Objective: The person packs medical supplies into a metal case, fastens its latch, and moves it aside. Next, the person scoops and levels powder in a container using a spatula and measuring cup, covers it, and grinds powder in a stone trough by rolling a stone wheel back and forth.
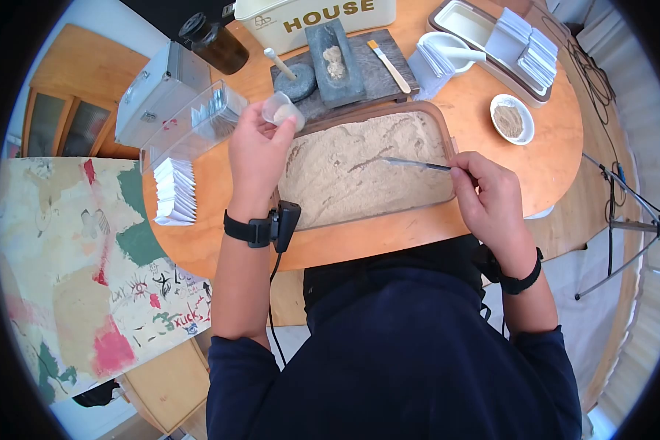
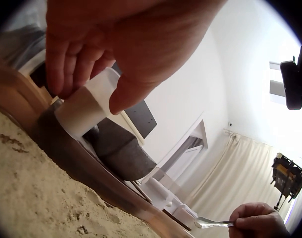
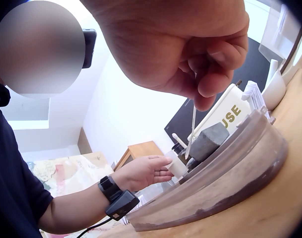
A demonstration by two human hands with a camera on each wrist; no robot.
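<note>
My left hand [image 1: 258,158] grips a small translucent plastic cup [image 2: 86,110] over the left rim of the tray, with pale powder inside it. Between the thumb and fingers of my right hand [image 1: 491,196], a slim metal spatula [image 1: 416,163] is pinched near its dark end. Its bright tip points left, over the powder in the head view. Beneath both tools lies a clear-walled tray [image 3: 230,198] filled with fine beige powder [image 1: 367,176], its surface marked by ridges and small cracks.
Behind the tray, a dark board carries a stone trough [image 1: 335,62], a round stone with a handle [image 1: 295,82] and a brush [image 1: 389,66]. A powder bowl [image 1: 512,119] stands right; folded white papers [image 1: 174,192] and a brown jar [image 1: 218,45] are left.
</note>
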